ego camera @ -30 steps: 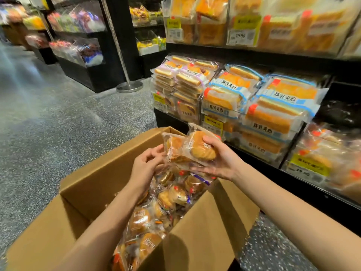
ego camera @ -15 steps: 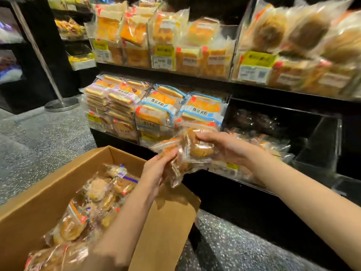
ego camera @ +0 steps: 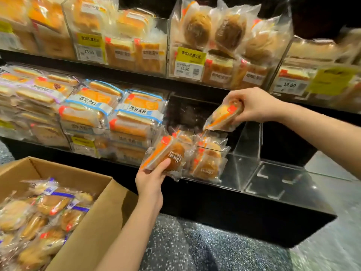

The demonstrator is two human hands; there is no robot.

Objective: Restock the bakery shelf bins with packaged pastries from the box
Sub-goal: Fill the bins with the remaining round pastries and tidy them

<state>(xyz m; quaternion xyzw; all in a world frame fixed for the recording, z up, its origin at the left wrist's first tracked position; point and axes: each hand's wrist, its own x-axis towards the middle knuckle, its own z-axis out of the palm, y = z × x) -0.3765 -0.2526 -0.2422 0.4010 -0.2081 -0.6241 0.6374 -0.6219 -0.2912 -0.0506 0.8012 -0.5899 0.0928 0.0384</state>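
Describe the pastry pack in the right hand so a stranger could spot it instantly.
Start at the clear acrylic bin on the lower black shelf, right of the blue-and-white cream sandwich packs. Above it, the right hand grips a clear-wrapped golden bun with an orange stripe. Unlike its neighbours, it hangs tilted in mid-air.

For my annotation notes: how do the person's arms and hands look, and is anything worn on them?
Both forearms are bare, with no sleeves in view. The left hand and the right hand wear no gloves, and no watch, ring or bracelet is visible.
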